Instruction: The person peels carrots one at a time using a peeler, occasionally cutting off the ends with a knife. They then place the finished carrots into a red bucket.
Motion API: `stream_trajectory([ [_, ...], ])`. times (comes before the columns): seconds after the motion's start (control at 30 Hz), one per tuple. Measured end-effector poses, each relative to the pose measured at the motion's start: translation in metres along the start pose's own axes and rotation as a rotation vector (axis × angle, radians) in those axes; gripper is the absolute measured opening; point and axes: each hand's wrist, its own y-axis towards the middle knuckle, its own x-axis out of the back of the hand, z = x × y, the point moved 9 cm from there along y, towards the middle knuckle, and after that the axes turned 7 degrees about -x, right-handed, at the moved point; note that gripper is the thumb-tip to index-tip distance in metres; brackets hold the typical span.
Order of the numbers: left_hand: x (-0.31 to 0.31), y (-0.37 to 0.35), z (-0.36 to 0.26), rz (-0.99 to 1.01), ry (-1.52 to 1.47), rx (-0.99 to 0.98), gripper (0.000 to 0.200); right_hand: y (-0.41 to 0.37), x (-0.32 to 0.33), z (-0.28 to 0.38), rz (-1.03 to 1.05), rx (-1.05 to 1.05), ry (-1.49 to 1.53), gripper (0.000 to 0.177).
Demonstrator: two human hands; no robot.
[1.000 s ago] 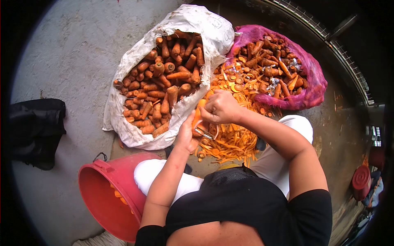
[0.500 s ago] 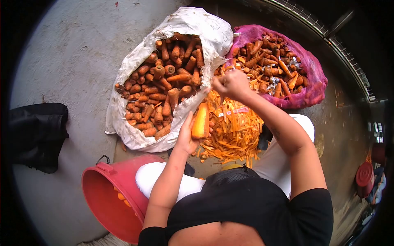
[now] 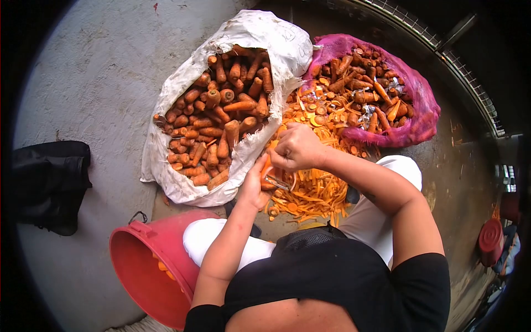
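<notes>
My left hand (image 3: 255,185) is wrapped round a carrot (image 3: 267,172), beside the lower right edge of the white sack (image 3: 166,110). Closed on a metal peeler (image 3: 278,181), my right hand (image 3: 296,148) is right over the carrot, with the blade at its lower part. A thin strip of peel curls by the blade. Under and beyond my hands lies a heap of orange peelings (image 3: 318,191) with cut carrot ends. The white sack stands open, full of unpeeled carrots (image 3: 210,131). Part of the held carrot is hidden by my fingers.
A purple mesh sack (image 3: 426,105) of carrots and scraps lies at the upper right. At the lower left a red bucket (image 3: 124,260) is tipped, with some orange pieces inside. Black cloth (image 3: 52,180) lies at the far left. A red container (image 3: 491,240) stands at the far right.
My right hand has come down and nearer to the carrot, and the peeler now shows against it. The carrot has turned in my left hand, its bright peeled face now mostly covered.
</notes>
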Motion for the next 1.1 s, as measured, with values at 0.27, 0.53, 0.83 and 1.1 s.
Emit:
stream_trajectory([
  [0.27,-0.02,-0.028,0.0,0.249,0.161,0.063,0.041,-0.007,0.013,-0.14,0.11,-0.526,-0.475,0.047],
  [0.53,0.011,-0.002,-0.013,0.075,0.12,0.008,0.047,0.008,0.007,-0.078,0.125,-0.562,-0.017,0.042],
  [0.83,0.006,-0.002,-0.003,-0.005,0.036,0.059,0.033,0.004,-0.002,0.006,0.032,-0.042,0.002,0.033],
  [1.1,-0.007,-0.016,0.006,0.251,0.146,0.092,0.043,0.005,0.015,-0.069,-0.097,-0.317,-0.203,0.038],
])
